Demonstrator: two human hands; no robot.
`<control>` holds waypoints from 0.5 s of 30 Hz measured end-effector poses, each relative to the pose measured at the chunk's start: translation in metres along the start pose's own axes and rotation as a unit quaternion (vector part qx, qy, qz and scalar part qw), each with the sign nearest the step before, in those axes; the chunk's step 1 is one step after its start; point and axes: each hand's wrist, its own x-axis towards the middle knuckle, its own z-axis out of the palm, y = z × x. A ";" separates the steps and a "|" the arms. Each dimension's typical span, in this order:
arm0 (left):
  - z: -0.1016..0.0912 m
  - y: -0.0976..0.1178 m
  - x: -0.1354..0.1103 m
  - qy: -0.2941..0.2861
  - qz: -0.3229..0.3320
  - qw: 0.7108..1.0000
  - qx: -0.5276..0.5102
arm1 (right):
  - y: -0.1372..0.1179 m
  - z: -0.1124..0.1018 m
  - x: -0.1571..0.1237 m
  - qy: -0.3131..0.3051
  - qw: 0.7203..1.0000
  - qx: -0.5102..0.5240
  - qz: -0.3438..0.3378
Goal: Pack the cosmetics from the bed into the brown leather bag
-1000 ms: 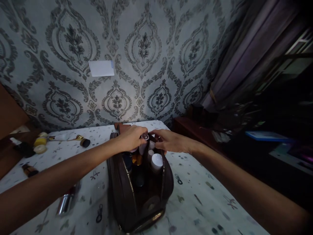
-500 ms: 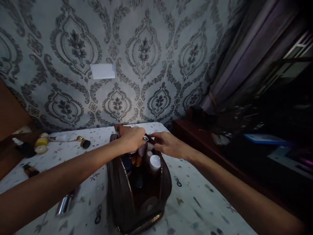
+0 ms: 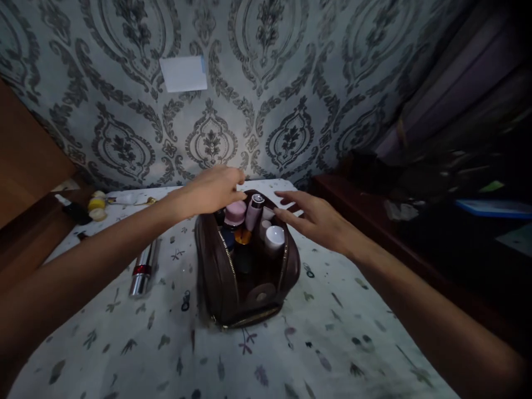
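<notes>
bag: mid-table, unzipped, mouth up, long axis running from near edge toward wall | bottles: upright inside, caps up | left hand: over far end, loosely curled, empty | right hand: just right of rim, fingers spread, empty | tube: lying left of bag

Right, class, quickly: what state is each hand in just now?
Left hand: open, loosely curled, empty, over the toiletry bag.
Right hand: open, fingers spread, empty, beside the bag.

Patterned tablecloth: brown pouch, silver tube.
</notes>
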 end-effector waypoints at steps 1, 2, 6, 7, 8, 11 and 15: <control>-0.005 -0.003 -0.014 0.036 0.007 0.999 -0.017 | -0.002 0.000 -0.008 0.039 0.999 -0.001 -0.017; -0.009 -0.008 -0.030 0.067 0.012 0.997 -0.034 | -0.005 0.000 -0.016 0.077 0.996 -0.003 -0.041; -0.017 -0.036 -0.093 0.145 -0.048 0.986 -0.065 | -0.021 0.005 -0.047 0.175 0.977 -0.007 -0.118; -0.017 -0.045 -0.107 0.153 -0.076 0.983 -0.065 | -0.024 0.008 -0.054 0.187 0.974 -0.011 -0.126; -0.016 -0.056 -0.121 0.156 -0.103 0.980 -0.069 | -0.027 0.012 -0.059 0.194 0.971 -0.019 -0.136; -0.009 -0.088 -0.158 0.152 -0.171 0.968 -0.104 | -0.032 0.024 -0.069 0.226 0.953 -0.044 -0.195; 0.013 -0.110 -0.202 0.096 -0.227 0.958 -0.148 | -0.044 0.033 -0.072 0.208 0.927 -0.033 -0.309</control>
